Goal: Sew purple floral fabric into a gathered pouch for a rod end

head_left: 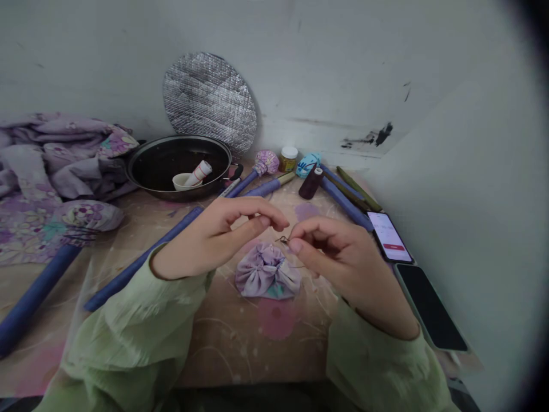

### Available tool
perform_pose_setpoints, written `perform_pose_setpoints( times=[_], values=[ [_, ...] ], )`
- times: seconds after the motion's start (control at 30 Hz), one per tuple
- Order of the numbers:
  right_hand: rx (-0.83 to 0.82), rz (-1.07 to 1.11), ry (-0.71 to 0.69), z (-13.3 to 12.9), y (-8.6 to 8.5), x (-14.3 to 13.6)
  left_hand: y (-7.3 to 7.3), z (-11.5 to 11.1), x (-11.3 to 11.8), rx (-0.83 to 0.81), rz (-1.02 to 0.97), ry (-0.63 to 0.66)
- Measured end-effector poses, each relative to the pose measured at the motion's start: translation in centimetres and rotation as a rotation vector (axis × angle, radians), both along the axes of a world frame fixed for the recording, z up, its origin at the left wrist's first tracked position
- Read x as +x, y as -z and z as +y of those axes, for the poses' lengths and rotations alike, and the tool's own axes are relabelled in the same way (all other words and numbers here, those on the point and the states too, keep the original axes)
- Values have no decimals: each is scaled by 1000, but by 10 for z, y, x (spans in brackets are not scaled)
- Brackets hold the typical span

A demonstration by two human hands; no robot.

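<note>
A gathered lilac cloth pouch (268, 272) lies on the patterned table cover, just below and between my hands. My right hand (330, 246) pinches a small dark looped thread (283, 240) between thumb and forefinger, right above the pouch. Beside it, my left hand (231, 229) has its thumb and forefinger apart, with nothing visible between them. A thin strand runs near the pouch's right side under my right hand.
A black pan (180, 166) holding a white cup (185, 182) stands at the back left, near floral cloth (55, 160). A dark thread spool (310, 184), a jar (287, 159) and blue sticks are behind. Two phones (390, 237) lie at the right.
</note>
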State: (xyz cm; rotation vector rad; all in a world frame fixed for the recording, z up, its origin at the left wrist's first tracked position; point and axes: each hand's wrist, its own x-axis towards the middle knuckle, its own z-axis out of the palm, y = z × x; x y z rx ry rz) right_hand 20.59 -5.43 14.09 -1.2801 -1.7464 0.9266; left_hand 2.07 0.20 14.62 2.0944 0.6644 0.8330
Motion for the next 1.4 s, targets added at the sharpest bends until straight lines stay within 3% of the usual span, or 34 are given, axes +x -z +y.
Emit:
perform_pose_setpoints(
  times=[0.4, 0.93, 1.23, 1.4],
  values=[
    [380, -269, 151, -4, 0, 1, 2, -1, 3, -40, -1, -24],
    [358, -221, 214, -3, 2, 2, 4, -1, 0, 2, -9, -24],
    [342, -230, 137, -3, -1, 5, 0, 1, 0, 13, 43, -44],
    [476, -249, 92, -1, 2, 6, 6, 2, 4, -95, 12, 70]
  ],
)
